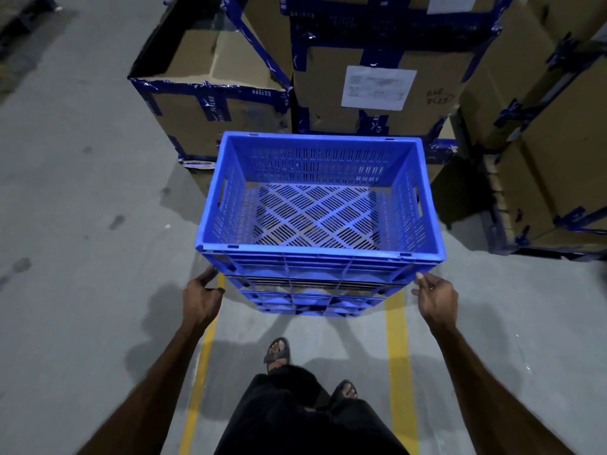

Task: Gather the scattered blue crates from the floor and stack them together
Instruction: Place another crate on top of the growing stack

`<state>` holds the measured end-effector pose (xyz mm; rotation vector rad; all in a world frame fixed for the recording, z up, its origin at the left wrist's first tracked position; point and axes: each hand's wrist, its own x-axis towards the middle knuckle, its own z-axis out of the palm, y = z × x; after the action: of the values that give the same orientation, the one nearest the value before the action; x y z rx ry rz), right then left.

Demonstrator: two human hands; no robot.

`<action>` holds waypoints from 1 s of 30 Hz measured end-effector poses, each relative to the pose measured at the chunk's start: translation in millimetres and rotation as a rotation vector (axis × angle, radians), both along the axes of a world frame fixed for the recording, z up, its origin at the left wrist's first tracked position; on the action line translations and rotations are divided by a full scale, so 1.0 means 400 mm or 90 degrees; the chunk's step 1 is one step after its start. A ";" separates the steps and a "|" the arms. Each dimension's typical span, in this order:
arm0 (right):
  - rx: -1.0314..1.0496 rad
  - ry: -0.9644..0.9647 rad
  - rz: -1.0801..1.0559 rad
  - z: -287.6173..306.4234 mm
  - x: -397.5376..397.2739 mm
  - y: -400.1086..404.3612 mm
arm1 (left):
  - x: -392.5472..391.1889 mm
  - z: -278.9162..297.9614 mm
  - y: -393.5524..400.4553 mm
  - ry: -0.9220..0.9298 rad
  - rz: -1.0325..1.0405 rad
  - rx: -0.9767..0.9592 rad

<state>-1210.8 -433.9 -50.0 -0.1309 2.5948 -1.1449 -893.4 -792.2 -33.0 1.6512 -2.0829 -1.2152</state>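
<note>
A stack of blue slotted crates [320, 257] stands on the grey floor in front of me, and the top one is empty. My left hand [203, 298] is at the stack's near left corner, its fingertips at the crate wall below the top rim. My right hand [437, 298] is just off the near right corner, fingers loosely bent and holding nothing. Whether either hand touches the crate I cannot tell. How many crates sit beneath the top one is partly hidden.
Taped cardboard boxes [377, 90] stand right behind the stack and continue along the right side [558, 142]; one on the left [210, 93] is open-topped. Two yellow floor lines [399, 356] run toward me. My sandalled feet [277, 353] are below the stack. Bare concrete spreads to the left.
</note>
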 end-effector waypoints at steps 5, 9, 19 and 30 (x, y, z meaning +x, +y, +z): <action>-0.003 0.024 0.019 0.015 0.009 -0.004 | 0.000 0.006 -0.004 -0.011 -0.017 0.010; 0.005 0.021 0.014 -0.003 0.007 -0.002 | -0.003 0.008 -0.017 -0.030 -0.025 0.033; -0.007 0.028 -0.004 -0.039 0.003 -0.003 | -0.008 0.008 -0.011 -0.027 -0.008 0.051; 0.002 0.016 0.039 -0.053 -0.014 -0.009 | -0.021 -0.009 0.017 0.026 0.022 0.094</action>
<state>-1216.5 -437.5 -71.2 -0.2247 2.5947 -1.1252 -901.9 -785.3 -36.5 1.7009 -1.9748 -1.4093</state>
